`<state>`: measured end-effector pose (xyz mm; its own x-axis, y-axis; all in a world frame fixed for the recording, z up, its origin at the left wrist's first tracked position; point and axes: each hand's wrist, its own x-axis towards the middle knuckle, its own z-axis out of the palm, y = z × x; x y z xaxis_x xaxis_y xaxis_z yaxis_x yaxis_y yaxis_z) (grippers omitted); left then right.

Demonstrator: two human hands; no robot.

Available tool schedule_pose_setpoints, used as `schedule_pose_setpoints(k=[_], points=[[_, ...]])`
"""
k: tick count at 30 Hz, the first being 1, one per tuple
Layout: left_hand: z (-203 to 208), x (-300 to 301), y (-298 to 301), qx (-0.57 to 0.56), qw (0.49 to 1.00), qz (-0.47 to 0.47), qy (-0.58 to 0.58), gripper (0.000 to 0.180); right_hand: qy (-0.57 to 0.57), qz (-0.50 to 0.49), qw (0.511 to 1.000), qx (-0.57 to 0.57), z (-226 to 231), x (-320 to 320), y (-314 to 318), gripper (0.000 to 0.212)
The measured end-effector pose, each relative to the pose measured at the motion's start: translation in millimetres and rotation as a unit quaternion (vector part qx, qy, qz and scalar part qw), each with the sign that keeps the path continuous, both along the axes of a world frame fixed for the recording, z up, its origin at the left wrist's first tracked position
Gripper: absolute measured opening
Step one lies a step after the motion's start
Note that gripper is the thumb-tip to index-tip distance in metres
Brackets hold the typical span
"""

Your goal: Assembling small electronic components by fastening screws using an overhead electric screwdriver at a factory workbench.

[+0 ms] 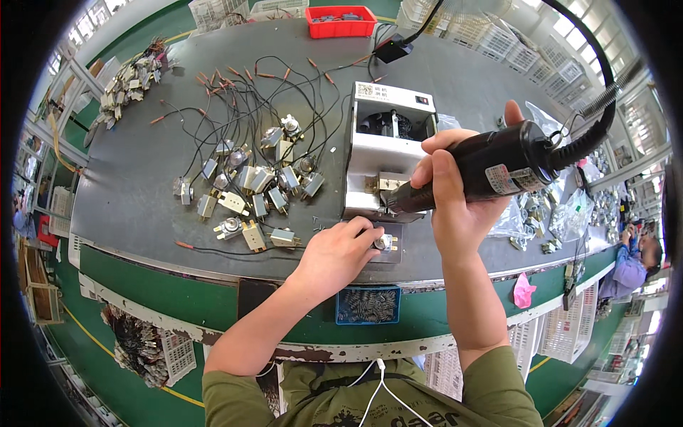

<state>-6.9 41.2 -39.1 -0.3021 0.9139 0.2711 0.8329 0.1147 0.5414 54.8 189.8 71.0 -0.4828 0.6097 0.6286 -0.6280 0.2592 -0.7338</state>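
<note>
My right hand is wrapped round a black corded electric screwdriver, its tip pointing down and left to the front of a white and silver screw feeder. On the table in front of the feeder, the fingers of my left hand close on a small metal component with brass terminals, resting on a flat metal plate. My fingers partly hide it. Left of the feeder lies a loose group of similar grey box-shaped components, several with black wires attached.
A blue tray of small metal parts sits at the table's near edge. At the back stands a red bin. More components in plastic bags lie to the right. Another person is at the far right. The tool's cable arches overhead.
</note>
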Motion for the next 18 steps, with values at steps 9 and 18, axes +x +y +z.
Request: schedule_pose_setpoints(k=[9,18], points=[[0,1,-1,0.006,1.0,-0.001,-0.001,0.034,0.004,0.0,1.0,0.004,-1,-1,-2,0.089],[1,1,-1,0.007,1.0,-0.001,0.0,0.033,-0.038,-0.097,0.993,0.063,-8,1,-4,0.089]])
